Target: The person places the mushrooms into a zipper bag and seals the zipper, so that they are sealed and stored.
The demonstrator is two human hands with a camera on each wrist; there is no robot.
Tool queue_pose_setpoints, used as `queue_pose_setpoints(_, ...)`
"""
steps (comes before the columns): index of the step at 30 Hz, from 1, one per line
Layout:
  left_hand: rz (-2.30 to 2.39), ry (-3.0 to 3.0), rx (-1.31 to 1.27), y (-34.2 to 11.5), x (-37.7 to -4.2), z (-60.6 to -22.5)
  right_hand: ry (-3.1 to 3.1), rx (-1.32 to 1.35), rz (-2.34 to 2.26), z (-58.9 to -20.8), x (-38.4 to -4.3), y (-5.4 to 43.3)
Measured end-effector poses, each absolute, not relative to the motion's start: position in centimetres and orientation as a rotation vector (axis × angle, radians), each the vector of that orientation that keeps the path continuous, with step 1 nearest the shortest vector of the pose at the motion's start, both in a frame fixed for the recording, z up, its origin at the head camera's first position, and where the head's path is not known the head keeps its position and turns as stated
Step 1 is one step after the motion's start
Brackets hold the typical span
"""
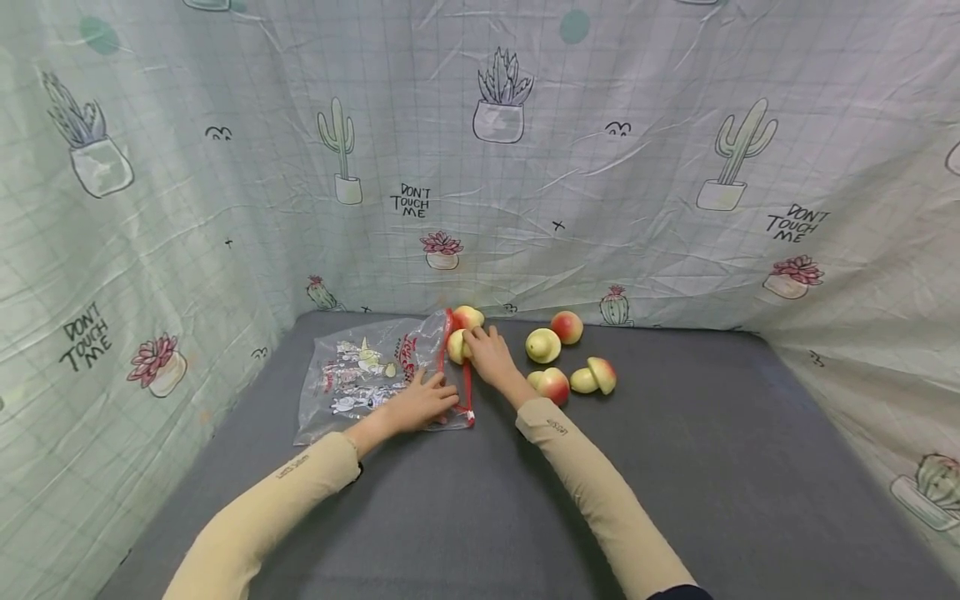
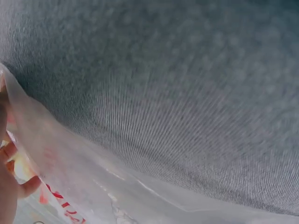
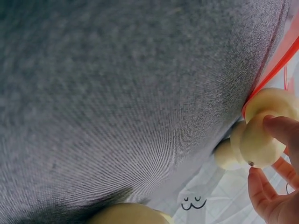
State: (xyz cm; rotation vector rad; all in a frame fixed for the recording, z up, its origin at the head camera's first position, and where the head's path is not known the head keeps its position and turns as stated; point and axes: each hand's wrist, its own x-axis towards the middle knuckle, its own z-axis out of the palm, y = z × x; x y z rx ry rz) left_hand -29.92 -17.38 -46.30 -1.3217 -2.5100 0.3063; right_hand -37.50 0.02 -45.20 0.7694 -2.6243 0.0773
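A clear plastic bag [image 1: 352, 371] with printed figures and a red-edged opening lies at the left of the dark surface. My left hand [image 1: 422, 402] holds it near the opening; in the left wrist view the fingers [image 2: 29, 186] bend against the film. My right hand [image 1: 492, 358] pinches a pale yellow, mushroom-shaped toy fruit [image 3: 262, 140] between thumb and fingertips, right at the red edge. A dark spot shows on its rounded end. Just behind it, another red-and-yellow toy fruit [image 1: 468, 317] sits at the bag's mouth.
Right of my right hand lie several similar pieces: a yellow one [image 1: 543, 345], a red-and-yellow one [image 1: 567, 327], one with a red cap [image 1: 553, 386] and one on its side [image 1: 600, 377]. A cactus-print cloth [image 1: 555, 183] hangs behind and along the sides.
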Motion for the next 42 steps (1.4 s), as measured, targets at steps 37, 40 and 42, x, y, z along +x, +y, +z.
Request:
queue_pose_setpoints(37, 0.57, -2.269, -1.397, -16.9, -30.2, -44.9, -2.607, 0.751, 0.104, -45.9, -37.8, 0.3)
queue_pose_setpoints(40, 0.612, -2.249, -1.341, -16.9, -29.9, -45.0, -2.612, 0.748, 0.099, -45.9, -37.8, 0.4)
queue_pose_setpoints(42, 0.634, -2.228, -1.317, -16.9, -29.7, -45.0, -2.61, 0.744, 0.092, -46.0, -37.8, 0.5)
